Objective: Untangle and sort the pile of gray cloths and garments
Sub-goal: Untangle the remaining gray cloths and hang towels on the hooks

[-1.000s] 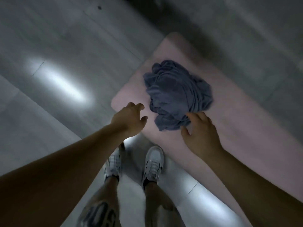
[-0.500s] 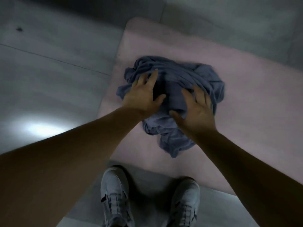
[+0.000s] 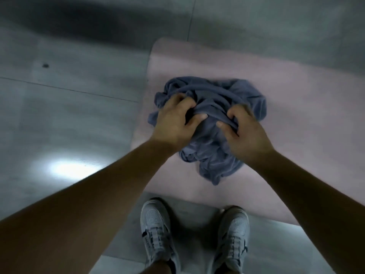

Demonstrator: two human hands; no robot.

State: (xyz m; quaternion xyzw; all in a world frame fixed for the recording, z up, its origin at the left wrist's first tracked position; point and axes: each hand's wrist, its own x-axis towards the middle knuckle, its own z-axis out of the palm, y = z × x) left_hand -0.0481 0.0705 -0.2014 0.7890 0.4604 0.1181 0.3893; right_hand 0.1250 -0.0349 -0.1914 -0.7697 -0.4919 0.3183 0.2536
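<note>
Head: left hand (image 3: 173, 122), right hand (image 3: 245, 132) grip cloth pile (image 3: 215, 157); on mat (image 3: 300, 99)

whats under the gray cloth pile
The cloth pile lies on a pink mat, which shows all around it. The left hand and right hand grip its top folds. Anything else beneath is covered.

The floor (image 3: 79, 119) is large glossy gray tiles, with a thin grout line (image 3: 69, 89) at 9 o'clock. Reflected light (image 3: 69, 168) glares at 8 o'clock. A pale pink mat (image 3: 306, 115) spreads from the centre toward 3 o'clock. A dark shadow band (image 3: 88, 22) crosses at 11 o'clock, above a small dark spot (image 3: 45, 65).
</note>
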